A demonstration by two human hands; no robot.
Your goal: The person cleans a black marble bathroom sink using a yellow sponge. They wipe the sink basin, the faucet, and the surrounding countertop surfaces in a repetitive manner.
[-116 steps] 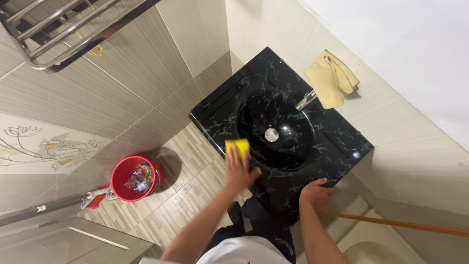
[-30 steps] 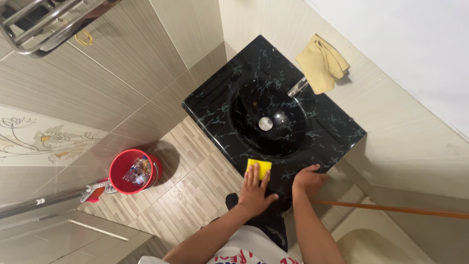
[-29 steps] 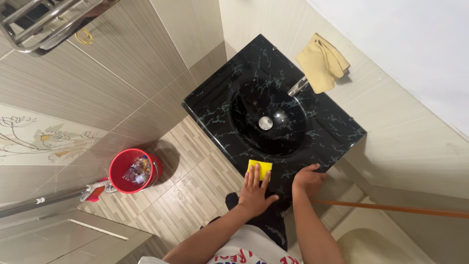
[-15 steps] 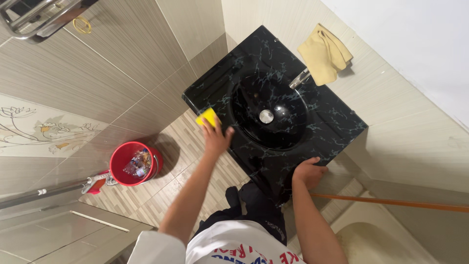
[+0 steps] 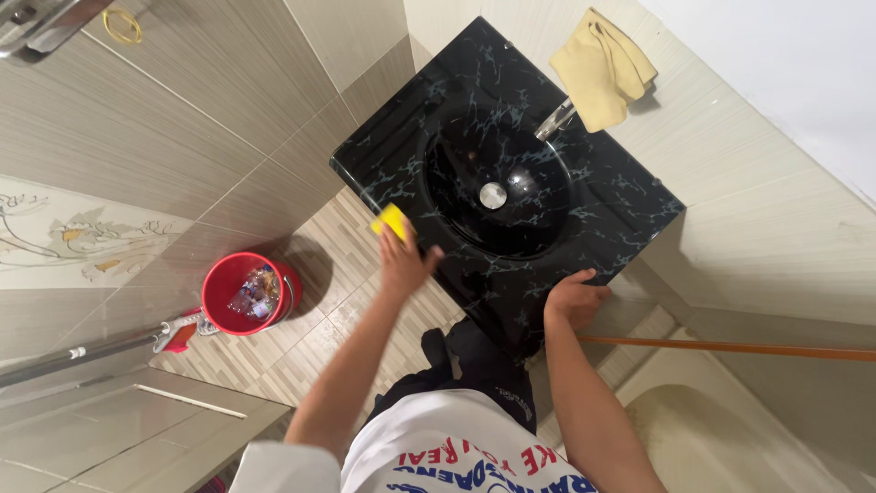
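Looking down on a black marbled washbasin (image 5: 630, 205) with a round bowl, set against beige wall tiles. A red bucket (image 5: 239, 294) stands on the floor to its left. A yellow cloth (image 5: 598, 68) drapes by the tap (image 5: 555, 120). The right hand (image 5: 573, 298) grips the basin's near corner, fingers curled. The left hand (image 5: 404, 260) presses a yellow sponge (image 5: 391, 220) against the basin's left front edge, fingers laid flat over it.

Down on the floor by the tiled wall, a red bucket (image 5: 248, 294) stands with crumpled clear plastic wrappers (image 5: 251, 293) bunched inside it, showing bits of colour through the film, too small to make out further. That is the only packaging in sight; there are no signs, no screens and no labels on the walls or the sink.
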